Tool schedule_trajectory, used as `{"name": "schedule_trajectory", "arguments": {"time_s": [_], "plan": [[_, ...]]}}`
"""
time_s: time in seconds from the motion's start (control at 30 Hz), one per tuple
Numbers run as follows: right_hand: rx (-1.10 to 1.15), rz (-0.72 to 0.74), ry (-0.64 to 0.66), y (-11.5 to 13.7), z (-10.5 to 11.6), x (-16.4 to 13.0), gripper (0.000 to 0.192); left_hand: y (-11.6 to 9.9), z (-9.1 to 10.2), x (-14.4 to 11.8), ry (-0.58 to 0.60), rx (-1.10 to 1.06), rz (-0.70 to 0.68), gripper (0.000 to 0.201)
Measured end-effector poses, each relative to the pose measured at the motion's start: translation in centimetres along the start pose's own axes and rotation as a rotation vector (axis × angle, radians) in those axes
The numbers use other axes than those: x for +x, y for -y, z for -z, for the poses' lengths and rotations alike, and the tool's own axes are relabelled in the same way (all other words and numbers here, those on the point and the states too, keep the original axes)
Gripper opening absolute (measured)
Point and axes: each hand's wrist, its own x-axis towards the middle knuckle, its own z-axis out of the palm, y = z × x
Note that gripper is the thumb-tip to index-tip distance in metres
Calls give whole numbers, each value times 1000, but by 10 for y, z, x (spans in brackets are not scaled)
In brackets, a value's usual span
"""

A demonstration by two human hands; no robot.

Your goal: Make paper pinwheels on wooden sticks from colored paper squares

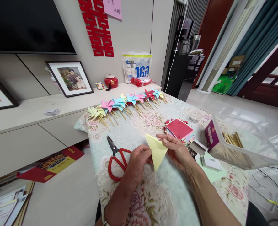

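Note:
A pale yellow sheet of paper (158, 153), creased into a triangular shape, is held up over the flowered tablecloth. My left hand (140, 158) pinches its left edge between thumb and fingers. On the opposite side, my right hand (173, 147) grips the upper right corner. Red-handled scissors (116, 160) lie beside my left forearm, blades pointing away. Just beyond my right hand sits a stack of coloured paper squares (178, 128), red on top. Several paper pinwheels (120, 103) on sticks lie in a row along the far left of the table.
On the right, a clear plastic box (242, 153) holds wooden sticks (233, 139). A small white box (211, 163) rests on green paper (216, 175) near it. A roll of clear tape (194, 117) lies behind the paper stack. A low white cabinet (33, 117) borders the table's far side.

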Motion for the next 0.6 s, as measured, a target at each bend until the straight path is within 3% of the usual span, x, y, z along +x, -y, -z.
{"name": "schedule_trajectory", "arguments": {"time_s": [0.17, 0.47, 0.6], "plan": [[-16, -46, -38, 1, 1, 2, 35, -3, -3, -3, 10, -13, 24, 21], [-105, -101, 176, 1, -1, -3, 51, 0, -2, -6, 47, -21, 94, 24], [-188, -92, 160, -3, 0, -2, 54, 1, -2, -5, 53, 55, 68, 26]]}}
